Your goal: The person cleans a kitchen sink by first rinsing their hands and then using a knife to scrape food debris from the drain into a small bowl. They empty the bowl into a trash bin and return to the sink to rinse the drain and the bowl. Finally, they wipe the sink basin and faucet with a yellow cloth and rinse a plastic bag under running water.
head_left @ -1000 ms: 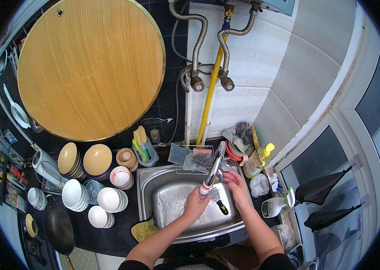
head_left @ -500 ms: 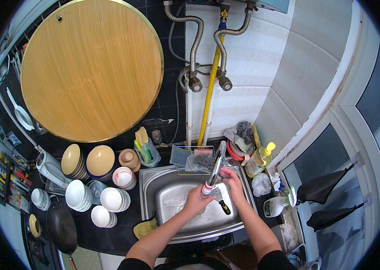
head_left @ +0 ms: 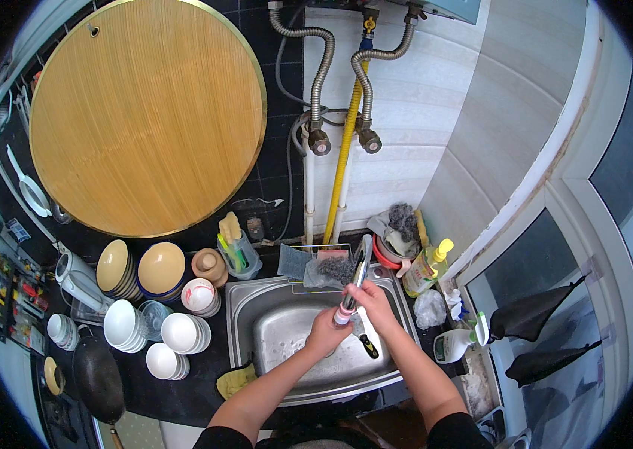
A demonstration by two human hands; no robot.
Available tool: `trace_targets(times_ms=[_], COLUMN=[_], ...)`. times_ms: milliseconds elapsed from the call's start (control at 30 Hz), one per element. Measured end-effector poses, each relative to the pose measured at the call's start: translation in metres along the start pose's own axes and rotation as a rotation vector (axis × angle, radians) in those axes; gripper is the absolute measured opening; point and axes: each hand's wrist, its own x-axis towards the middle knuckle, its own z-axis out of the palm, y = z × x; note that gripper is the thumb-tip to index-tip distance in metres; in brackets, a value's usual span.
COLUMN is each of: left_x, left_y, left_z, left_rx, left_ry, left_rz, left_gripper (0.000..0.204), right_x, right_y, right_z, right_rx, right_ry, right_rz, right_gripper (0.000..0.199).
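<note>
Both hands are at the chrome faucet (head_left: pixel 361 263) over the stainless steel sink (head_left: pixel 241 329). Around the pink-and-white nozzle (head_left: pixel 344 316) at the spout's end, my left hand (head_left: pixel 325 333) has its fingers closed. My right hand (head_left: pixel 373 305) grips the spout just above, its fingertips against the metal. Inside the basin, below my right hand, lies a tool with a black and yellow-green handle (head_left: pixel 368 346); its other end is hard to make out. Any water flow is hidden by my hands.
Stacked white bowls (head_left: pixel 180 333) and yellow bowls (head_left: pixel 160 268) stand left of the sink. A wire rack with a steel scrubber (head_left: pixel 336 268) sits behind it. Right are a dish soap bottle (head_left: pixel 422 273) and spray bottle (head_left: pixel 452 346). A yellow cloth (head_left: pixel 236 382) hangs over the front-left edge.
My right hand has moved up and left from beside the spout and closed on it. My left hand stays at the nozzle. The view has shifted slightly.
</note>
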Motion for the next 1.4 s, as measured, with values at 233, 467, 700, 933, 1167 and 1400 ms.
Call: trace_targets(times_ms=[233, 467, 700, 933, 1167, 1400], left_x=[0.004, 0.004, 0.006, 0.012, 0.008, 0.011], left_y=[0.007, 0.009, 0.013, 0.008, 0.020, 0.007], left_z=[0.007, -0.004, -0.008, -0.010, -0.004, 0.004], left_rx=[-0.052, 0.072, 0.177, 0.179, 0.007, -0.119], left_ry=[0.081, 0.035, -0.009, -0.053, -0.015, 0.084], left_rz=[0.008, 0.054, 0.034, 0.016, 0.010, -0.030], left_gripper=[0.020, 0.019, 0.024, 0.022, 0.020, 0.019], right_x=[0.017, 0.015, 0.006, 0.036, 0.021, 0.021], right_y=[0.006, 0.012, 0.072, 0.131, 0.047, -0.016], right_z=[0.020, 0.020, -0.068, -0.074, -0.053, 0.032], right_rx=[-0.117, -0.171, -0.601, -1.160, 0.059, 0.060], right_ry=[0.138, 0.079, 0.460, 0.000, 0.060, 0.148], right_rz=[-0.019, -0.128, -0.022, -0.086, 0.172, 0.201], right_gripper=[0.030, 0.032, 0.035, 0.031, 0.038, 0.035])
